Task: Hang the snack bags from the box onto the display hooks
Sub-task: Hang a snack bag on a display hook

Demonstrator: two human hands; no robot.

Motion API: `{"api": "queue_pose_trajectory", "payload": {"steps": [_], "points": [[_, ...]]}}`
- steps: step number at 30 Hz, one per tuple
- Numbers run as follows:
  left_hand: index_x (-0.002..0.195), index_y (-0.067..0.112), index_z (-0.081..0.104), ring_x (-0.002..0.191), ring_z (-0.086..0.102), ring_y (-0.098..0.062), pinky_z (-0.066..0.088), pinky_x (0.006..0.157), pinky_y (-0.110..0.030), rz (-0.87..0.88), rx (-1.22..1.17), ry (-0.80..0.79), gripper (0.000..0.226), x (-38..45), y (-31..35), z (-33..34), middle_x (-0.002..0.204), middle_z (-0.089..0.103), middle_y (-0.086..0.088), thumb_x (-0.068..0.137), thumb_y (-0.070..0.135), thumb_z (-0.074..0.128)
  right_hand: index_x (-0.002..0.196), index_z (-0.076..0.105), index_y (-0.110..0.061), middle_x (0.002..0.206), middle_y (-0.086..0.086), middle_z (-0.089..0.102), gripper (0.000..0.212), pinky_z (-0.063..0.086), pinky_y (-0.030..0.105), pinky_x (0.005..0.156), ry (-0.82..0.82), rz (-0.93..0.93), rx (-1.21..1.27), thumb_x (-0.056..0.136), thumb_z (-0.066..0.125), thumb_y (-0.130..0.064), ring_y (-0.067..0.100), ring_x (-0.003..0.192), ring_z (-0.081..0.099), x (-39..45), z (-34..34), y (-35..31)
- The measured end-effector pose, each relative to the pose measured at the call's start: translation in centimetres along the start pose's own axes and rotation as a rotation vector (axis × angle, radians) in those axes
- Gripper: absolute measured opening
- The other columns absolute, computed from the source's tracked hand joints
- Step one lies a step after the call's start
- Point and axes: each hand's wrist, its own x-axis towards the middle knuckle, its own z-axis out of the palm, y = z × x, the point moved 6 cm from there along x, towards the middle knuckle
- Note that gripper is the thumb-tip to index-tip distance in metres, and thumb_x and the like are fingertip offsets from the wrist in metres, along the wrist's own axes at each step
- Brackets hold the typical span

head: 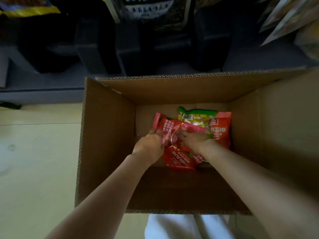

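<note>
An open cardboard box [110, 135] stands on the floor below me. At its bottom lie several red snack bags and one yellow bag with a green top [195, 118]. Both my arms reach down into the box. My left hand [151, 144] grips the left edge of a crumpled red snack bag [170, 130]. My right hand [194, 139] holds the same bag from its right side, fingers pointing left. Another red bag [179, 159] lies under my wrists, and a third red bag [221, 131] lies by the right wall. No display hooks are visible.
Beyond the box is a dark shelf base [120, 54]. Packaged goods hang above it: a yellow-blue bag [29, 7] at top left, a dark bag [151, 9] in the middle, pale bags [290, 19] at top right. Pale floor [34, 152] lies left of the box.
</note>
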Motion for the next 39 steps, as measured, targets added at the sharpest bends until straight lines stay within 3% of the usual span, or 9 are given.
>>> {"api": "queue_pose_trajectory", "payload": {"steps": [4, 11, 14, 16, 19, 22, 28, 32, 39], "points": [[0.133, 0.011, 0.035, 0.12, 0.05, -0.032, 0.046, 0.098, -0.044, 0.017, 0.074, -0.04, 0.041, 2.0, -0.3, 2.7, 0.138, 0.04, -0.01, 0.093, 0.016, 0.045, 0.134, 0.045, -0.011, 0.138, 0.007, 0.048, 0.042, 0.046, 0.035, 0.094, 0.014, 0.056, -0.194, 0.093, 0.05, -0.007, 0.025, 0.122, 0.053, 1.3, 0.2, 0.2], [0.144, 0.01, 0.019, 0.127, 0.043, -0.035, 0.041, 0.103, -0.044, 0.01, 0.095, -0.021, 0.057, -7.3, 5.0, -6.5, 0.143, 0.029, -0.013, 0.093, 0.012, 0.045, 0.111, 0.06, -0.006, 0.112, 0.011, 0.062, 0.022, 0.047, 0.031, 0.076, 0.122, 0.033, -0.077, 0.09, 0.057, -0.013, 0.029, 0.107, 0.06, -14.0, -11.9, 0.2], [0.145, 0.005, 0.014, 0.131, 0.037, -0.037, 0.037, 0.105, -0.042, -0.045, -0.013, 0.05, 0.06, -14.7, 7.7, -16.6, 0.145, 0.024, -0.019, 0.092, 0.008, 0.042, 0.068, 0.048, -0.009, 0.057, -0.004, 0.059, 0.026, 0.043, 0.022, 0.053, 0.068, 0.05, -0.012, 0.086, 0.065, -0.017, 0.019, 0.064, 0.065, -25.6, -22.4, 1.1], [0.14, 0.001, 0.019, 0.124, 0.044, -0.04, 0.038, 0.1, -0.042, -0.089, -0.214, 0.114, 0.059, -19.6, 8.7, -23.4, 0.137, 0.036, -0.023, 0.089, 0.009, 0.048, 0.059, 0.044, -0.012, 0.028, -0.007, 0.048, 0.035, 0.053, 0.028, 0.059, 0.042, 0.08, 0.077, 0.083, 0.069, -0.017, 0.007, 0.037, 0.059, -33.1, -28.4, 1.7], [0.124, 0.002, 0.041, 0.087, 0.068, -0.027, 0.056, 0.075, -0.036, -0.004, -0.826, 0.183, 0.05, -28.3, 11.3, -33.3, 0.11, 0.055, -0.025, 0.079, 0.01, 0.061, 0.063, 0.051, -0.005, 0.047, 0.003, 0.058, 0.029, 0.052, 0.03, 0.052, 0.133, 0.106, 0.276, 0.083, 0.07, -0.012, 0.01, 0.042, 0.063, -45.8, -37.6, 2.7], [0.086, 0.005, 0.052, 0.036, 0.058, -0.01, 0.052, 0.037, -0.025, 0.175, -1.25, 0.161, 0.006, -36.9, 15.5, -42.1, 0.076, 0.056, -0.016, 0.088, 0.0, 0.055, 0.067, 0.055, -0.003, 0.06, 0.007, 0.056, 0.022, 0.049, 0.018, 0.039, 0.275, 0.135, 0.428, 0.085, 0.067, -0.008, 0.008, 0.035, 0.059, -58.6, -44.6, 3.4], [0.072, 0.01, 0.047, 0.039, 0.06, -0.004, 0.049, 0.041, -0.014, 0.557, -0.95, 0.214, 0.024, -53.1, 23.2, -56.3, 0.04, 0.057, 0.004, 0.094, 0.002, 0.047, 0.101, 0.065, 0.002, 0.066, 0.004, 0.068, 0.016, 0.051, 0.016, 0.044, 0.425, 0.286, 0.437, 0.085, 0.063, -0.001, 0.005, 0.04, 0.06, -79.6, -49.9, 4.2], [0.076, 0.012, 0.048, 0.042, 0.059, -0.002, 0.045, 0.041, -0.012, 0.75, -0.679, 0.192, 0.02, -63.2, 28.6, -59.9, 0.049, 0.056, 0.001, 0.095, 0.009, 0.05, 0.122, 0.058, -0.005, 0.121, 0.02, 0.063, 0.038, 0.055, 0.022, 0.058, 0.565, 0.279, 0.514, 0.086, 0.066, -0.018, 0.011, 0.05, 0.065, -89.5, -50.4, 3.3], [0.069, 0.015, 0.047, 0.041, 0.059, 0.002, 0.051, 0.05, -0.016, 0.793, -0.013, 0.382, 0.027, -69.3, 36.4, -61.0, 0.065, 0.053, -0.002, 0.094, 0.005, 0.047, 0.131, 0.049, -0.009, 0.121, 0.016, 0.063, 0.049, 0.052, 0.021, 0.048, 0.88, 0.164, 0.495, 0.087, 0.066, -0.023, 0.019, 0.06, 0.068, -99.1, -52.7, 1.9]]}}
